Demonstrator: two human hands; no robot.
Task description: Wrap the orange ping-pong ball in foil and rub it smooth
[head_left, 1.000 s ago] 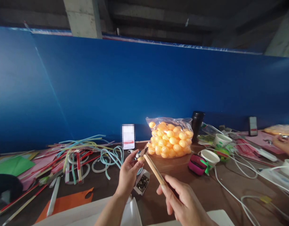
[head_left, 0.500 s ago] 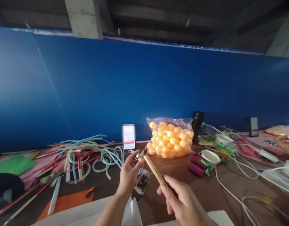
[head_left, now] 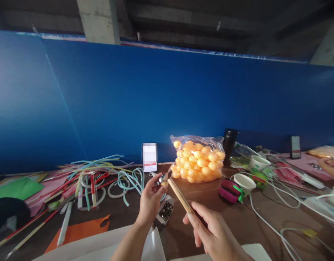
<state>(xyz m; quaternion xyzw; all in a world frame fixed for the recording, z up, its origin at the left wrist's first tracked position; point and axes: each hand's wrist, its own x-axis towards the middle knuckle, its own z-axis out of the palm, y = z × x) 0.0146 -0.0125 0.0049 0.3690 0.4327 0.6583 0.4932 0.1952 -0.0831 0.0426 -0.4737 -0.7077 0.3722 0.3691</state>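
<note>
My left hand (head_left: pixel 150 197) pinches a small shiny metal piece (head_left: pixel 163 178) between thumb and fingertips. Something pale yellow also shows at those fingertips, too small to make out. In my right hand (head_left: pixel 210 228) is a flat wooden stick (head_left: pixel 180 195), gripped near its lower end and slanting up to the left. The stick's far end is close beside the metal piece; whether they touch I cannot tell. Just below, between the hands, a small open box (head_left: pixel 166 210) holds many little shiny metal parts.
Behind my hands stand a clear bag of orange balls (head_left: pixel 198 163), a phone (head_left: pixel 150 157) and a black bottle (head_left: pixel 230 145). Tubes and strips (head_left: pixel 90 181) lie left. To the right are a magenta pouch (head_left: pixel 229 191), cups (head_left: pixel 244 183), white cables (head_left: pixel 261 217) and another person's hand (head_left: pixel 332 166).
The view has shifted very slightly, so everything sits a little farther right. Both hands keep nearly the same hold and pose.
</note>
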